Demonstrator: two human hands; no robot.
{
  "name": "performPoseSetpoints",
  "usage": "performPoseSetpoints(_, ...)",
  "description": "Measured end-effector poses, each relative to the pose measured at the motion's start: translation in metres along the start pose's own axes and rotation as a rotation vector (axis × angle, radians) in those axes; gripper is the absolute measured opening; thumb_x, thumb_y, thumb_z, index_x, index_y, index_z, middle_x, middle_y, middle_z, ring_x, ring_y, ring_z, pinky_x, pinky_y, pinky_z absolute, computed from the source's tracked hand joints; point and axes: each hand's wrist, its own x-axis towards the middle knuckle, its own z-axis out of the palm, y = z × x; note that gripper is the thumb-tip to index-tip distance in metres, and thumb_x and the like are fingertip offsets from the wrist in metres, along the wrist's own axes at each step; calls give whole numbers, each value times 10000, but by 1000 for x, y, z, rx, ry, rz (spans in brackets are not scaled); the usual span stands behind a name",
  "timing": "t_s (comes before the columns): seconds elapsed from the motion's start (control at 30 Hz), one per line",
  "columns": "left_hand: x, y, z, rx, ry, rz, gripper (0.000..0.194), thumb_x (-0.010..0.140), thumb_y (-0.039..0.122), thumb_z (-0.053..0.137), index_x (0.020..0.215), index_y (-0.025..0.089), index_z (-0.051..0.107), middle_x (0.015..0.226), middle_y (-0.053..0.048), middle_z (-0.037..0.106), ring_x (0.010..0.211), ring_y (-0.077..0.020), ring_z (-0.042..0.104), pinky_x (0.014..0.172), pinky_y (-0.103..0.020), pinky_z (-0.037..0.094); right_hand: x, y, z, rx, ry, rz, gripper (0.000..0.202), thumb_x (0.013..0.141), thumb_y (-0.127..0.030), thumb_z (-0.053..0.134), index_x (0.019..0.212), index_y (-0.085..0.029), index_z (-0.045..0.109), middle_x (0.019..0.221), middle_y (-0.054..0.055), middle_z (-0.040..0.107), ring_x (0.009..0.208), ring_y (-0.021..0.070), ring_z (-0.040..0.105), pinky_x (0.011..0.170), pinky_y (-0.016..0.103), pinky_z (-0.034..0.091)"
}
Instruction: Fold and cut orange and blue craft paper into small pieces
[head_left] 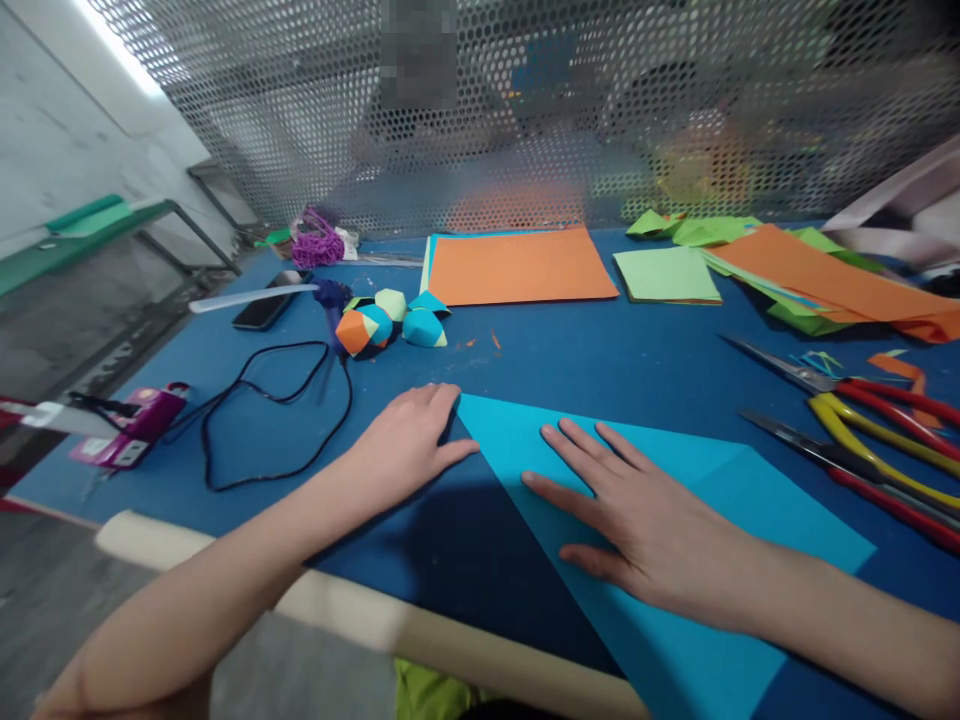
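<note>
A folded sheet of bright blue paper [675,450] lies on the blue tabletop, its narrow corner pointing to the left and its lower part reaching the table's front edge. My right hand [630,510] rests flat on this sheet with the fingers spread. At the narrow corner is my left hand [412,440], fingertips and thumb beside the paper's tip, fingers stretched out and the thumb apart. Whether the left fingertips press on the very corner is hard to make out.
Two pairs of scissors [832,390] lie at right. Behind are orange sheets [525,268], green squares [667,275] and paper scraps [847,270]. Leftward are folded paper pieces [390,318], a glue gun [330,300], its black cord [210,440], a phone [266,303] and purple string [315,240]. Perforated metal [337,130] stands behind.
</note>
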Motion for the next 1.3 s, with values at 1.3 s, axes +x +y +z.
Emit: performPoseSetpoints(1.3,29,-42,18,-113,273,150,236,890,114,500,853,169,726,891,-72,691,874,-215,621,812,-354,515,-2,3,0,-2,-14,-29,595,967,-555,476,1507,-312,410,1629,165,226,1483,425,188,1100,702,299)
